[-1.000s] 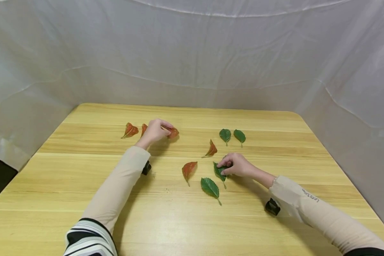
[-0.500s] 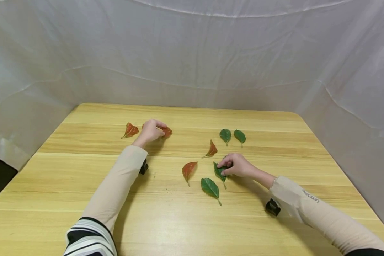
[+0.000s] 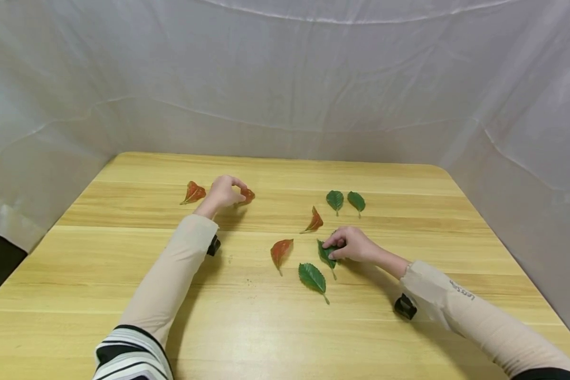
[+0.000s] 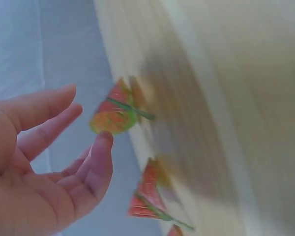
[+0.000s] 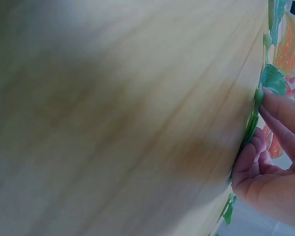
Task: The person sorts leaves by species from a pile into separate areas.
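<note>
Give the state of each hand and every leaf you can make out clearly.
Left hand: fingertips apart.
Red leaf beside left hand: partly covered; contact unclear.
Second red leaf: untouched, hidden in head view.
Far-left red leaf: creased, untouched.
Two central red leaves: apart, untouched.
Right hand: fingers bent; pinch unclear.
Green leaf at right hand: partly covered.
Front green leaf: spread flat, untouched.
Back green leaves: apart, untouched.

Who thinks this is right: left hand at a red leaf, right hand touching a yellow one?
Yellow is wrong: the head view shows the right hand touching a green leaf. The left hand is at a red leaf.
</note>
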A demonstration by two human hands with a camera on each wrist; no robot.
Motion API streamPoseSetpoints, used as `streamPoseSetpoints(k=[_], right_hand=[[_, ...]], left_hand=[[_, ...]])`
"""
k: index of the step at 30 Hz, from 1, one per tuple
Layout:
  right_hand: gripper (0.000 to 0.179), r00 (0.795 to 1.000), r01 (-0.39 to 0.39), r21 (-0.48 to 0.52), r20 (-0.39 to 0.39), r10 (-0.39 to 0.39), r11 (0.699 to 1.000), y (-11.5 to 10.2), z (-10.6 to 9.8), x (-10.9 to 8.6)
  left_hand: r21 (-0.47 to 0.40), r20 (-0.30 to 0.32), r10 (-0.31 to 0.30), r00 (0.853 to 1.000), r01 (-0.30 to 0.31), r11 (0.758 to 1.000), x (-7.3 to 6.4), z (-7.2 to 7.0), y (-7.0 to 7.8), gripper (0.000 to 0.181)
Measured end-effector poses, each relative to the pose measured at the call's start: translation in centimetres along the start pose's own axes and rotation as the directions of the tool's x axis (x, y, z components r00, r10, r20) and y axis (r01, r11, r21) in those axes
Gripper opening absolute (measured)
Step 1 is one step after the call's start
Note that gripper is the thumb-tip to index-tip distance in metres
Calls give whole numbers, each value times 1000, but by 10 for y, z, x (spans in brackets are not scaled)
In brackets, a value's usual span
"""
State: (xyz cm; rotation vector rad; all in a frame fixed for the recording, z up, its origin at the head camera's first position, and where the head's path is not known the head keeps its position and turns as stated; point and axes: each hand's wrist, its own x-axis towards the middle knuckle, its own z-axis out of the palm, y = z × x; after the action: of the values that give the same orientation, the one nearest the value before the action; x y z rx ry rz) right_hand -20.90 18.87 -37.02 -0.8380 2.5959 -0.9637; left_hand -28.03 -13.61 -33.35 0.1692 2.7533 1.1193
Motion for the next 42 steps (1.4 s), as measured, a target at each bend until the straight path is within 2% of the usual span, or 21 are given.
streamPoseSetpoints(k=[3, 7, 11, 17, 24, 26, 28, 32, 35, 37, 42], right_hand=[[18, 1000, -1, 1, 2, 1, 1000, 0, 0, 0], [18, 1000, -5, 4, 1, 5, 1000, 1, 1, 1], [18, 1000, -5, 8, 1, 5, 1000, 1, 1, 1], [18, 1000, 7, 9, 1, -7, 1000, 1, 0, 1], [18, 1000, 7, 12, 3, -7, 1000, 2, 1, 2], [18, 1000, 7, 16, 5, -7, 1000, 1, 2, 2], [18, 1000, 2, 22, 6, -2, 1000, 1, 2, 2], [17, 1000, -6, 26, 7, 6, 1000, -1, 1, 2], [16, 1000, -2, 23, 4, 2, 1000, -1, 1, 2], [16, 1000, 1, 23, 3, -1, 1000, -1, 1, 2], [16, 1000, -1, 29, 4, 1, 1000, -1, 2, 3]], left_hand=[[10, -22, 9, 1000, -9, 1000, -3, -1, 6, 27], [16, -16, 70, 997, -70, 997, -6, 3, 13, 26], [9, 35, 153, 988, -153, 988, -8, 9, 17, 25], [15, 112, 250, 962, -253, 967, -12, 19, 21, 24], [9, 161, 286, 944, -292, 956, -17, 30, 24, 24], [-6, 192, 311, 931, -316, 949, -19, 33, 24, 24], [-26, 234, 344, 909, -347, 937, -22, 36, 24, 25], [-89, 323, 431, 843, -426, 900, -24, 41, 25, 27], [-131, 369, 460, 807, -445, 886, -25, 45, 25, 29], [-141, 391, 465, 794, -447, 883, -26, 48, 25, 29], [-133, 431, 458, 778, -447, 885, -27, 53, 24, 32]])
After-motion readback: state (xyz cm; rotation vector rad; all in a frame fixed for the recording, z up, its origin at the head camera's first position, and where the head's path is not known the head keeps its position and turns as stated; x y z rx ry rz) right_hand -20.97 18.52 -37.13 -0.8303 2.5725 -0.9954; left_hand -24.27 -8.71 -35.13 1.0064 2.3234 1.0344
